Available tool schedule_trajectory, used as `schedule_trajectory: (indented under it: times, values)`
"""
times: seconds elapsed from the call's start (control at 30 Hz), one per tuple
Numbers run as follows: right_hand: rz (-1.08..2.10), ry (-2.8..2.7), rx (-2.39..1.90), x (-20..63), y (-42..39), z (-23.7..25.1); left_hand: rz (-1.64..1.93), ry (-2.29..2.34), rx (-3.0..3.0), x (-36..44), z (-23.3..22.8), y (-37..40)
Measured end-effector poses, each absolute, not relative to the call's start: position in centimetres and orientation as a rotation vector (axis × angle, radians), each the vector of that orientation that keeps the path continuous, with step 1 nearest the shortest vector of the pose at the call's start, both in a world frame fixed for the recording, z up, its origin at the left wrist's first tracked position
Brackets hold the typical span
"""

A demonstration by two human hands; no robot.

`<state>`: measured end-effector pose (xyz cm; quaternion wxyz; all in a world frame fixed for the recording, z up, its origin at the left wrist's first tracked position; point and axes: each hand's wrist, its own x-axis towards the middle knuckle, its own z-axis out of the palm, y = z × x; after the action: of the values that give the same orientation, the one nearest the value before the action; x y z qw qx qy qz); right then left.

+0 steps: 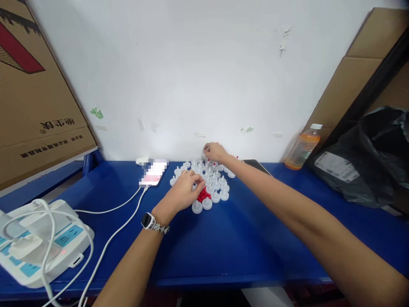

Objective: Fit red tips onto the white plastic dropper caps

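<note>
Many small white caps (213, 184) packed close on blue surface (243, 238). Left hand (183, 192) rests on near side of bunch, grip curled, fingertips pinching something small, too tiny to tell. Red bits (203, 195) just beside its fingers. Right hand (216, 152) reaches to far edge by wall, grip pinching one white cap. Watch (147, 221) on left wrist.

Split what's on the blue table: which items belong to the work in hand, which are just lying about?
In use:
- white plastic caps, clustered near the wall
- small red pieces, piled beside the caps
- left hand, fingers at the cluster
- right hand, pinching at the far caps

Lying about:
- phone on a white cable
- power strip
- orange drink bottle
- black plastic bag
- cardboard box
</note>
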<state>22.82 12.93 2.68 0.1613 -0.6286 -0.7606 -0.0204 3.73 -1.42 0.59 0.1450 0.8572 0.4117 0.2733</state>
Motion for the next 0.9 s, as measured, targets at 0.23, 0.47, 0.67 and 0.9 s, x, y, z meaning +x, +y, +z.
schedule_trajectory:
  times: [0.23,0.47,0.67,0.9]
  values:
    - [-0.068,-2.053,-1.922,25.9,8.3,0.7,0.829,1.147,2.508,4.8,0.3,-1.5]
    - [-0.079,-1.935,-1.680,25.8,6.6,0.8,0.861,1.146,2.508,4.7,0.1,-1.3]
    - [0.266,-1.905,-1.150,24.9,-0.4,1.0,1.092,1.150,2.478,5.5,0.9,-2.5]
    - [0.470,-1.819,-0.928,23.0,-4.2,-0.6,0.939,1.228,2.756,6.1,0.7,-3.1]
